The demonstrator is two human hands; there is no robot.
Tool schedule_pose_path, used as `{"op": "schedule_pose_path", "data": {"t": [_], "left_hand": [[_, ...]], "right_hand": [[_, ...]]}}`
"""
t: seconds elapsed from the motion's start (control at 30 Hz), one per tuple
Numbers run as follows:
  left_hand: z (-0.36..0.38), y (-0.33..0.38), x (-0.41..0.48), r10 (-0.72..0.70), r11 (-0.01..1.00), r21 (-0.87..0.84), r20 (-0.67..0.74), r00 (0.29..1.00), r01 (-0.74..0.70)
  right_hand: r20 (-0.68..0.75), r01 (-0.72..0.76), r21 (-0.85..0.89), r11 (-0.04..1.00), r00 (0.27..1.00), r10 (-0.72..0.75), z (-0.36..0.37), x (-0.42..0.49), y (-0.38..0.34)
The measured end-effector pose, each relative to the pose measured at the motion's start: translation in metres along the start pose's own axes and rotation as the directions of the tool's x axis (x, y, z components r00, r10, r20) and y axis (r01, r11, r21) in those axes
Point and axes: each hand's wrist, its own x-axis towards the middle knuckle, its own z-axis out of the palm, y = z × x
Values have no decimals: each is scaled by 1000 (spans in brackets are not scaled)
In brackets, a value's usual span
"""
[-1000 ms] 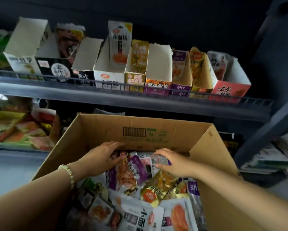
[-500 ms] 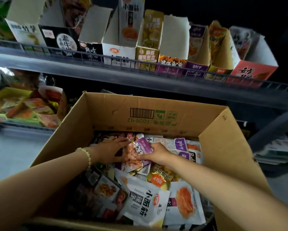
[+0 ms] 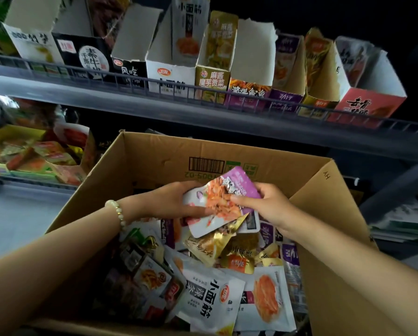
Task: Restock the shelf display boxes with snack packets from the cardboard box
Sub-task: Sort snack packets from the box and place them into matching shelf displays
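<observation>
A: Where are the purple packets (image 3: 215, 202)?
B: Over the cardboard box (image 3: 152, 163); left hand (image 3: 169, 202) and right hand (image 3: 271, 207) pinch them from both sides.
A: The risk?
B: Smooth foil; one may slide out before the display boxes (image 3: 248, 92).

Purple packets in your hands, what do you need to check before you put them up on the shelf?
1. Left hand grips the purple packets: ok.
2. Right hand pinches them too: ok.
3. Bunch lifted above the pile in the cardboard box: ok.
4. No stray packet caught in the bunch: cannot tell; a gold packet sits right beneath it.
5. A purple display box stands on the shelf: ok.
6. Room inside that box: cannot tell; its inside is hidden.
</observation>
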Motion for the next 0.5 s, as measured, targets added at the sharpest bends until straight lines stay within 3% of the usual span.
{"op": "schedule_pose_path", "data": {"t": [0.1, 0.27, 0.5], "left_hand": [[-7, 21, -9, -18, 973, -232, 11, 1000, 20], [9, 53, -20, 5, 825, -557, 182, 983, 99], [15, 60, -20, -74, 742, -670, -80, 994, 1]], "right_hand": [[-82, 93, 149, 984, 993, -82, -5, -3, -14], [-240, 162, 300, 940, 967, -90, -2, 5, -24], [-204, 158, 375, 913, 975, -85, -10, 2, -27]]}}
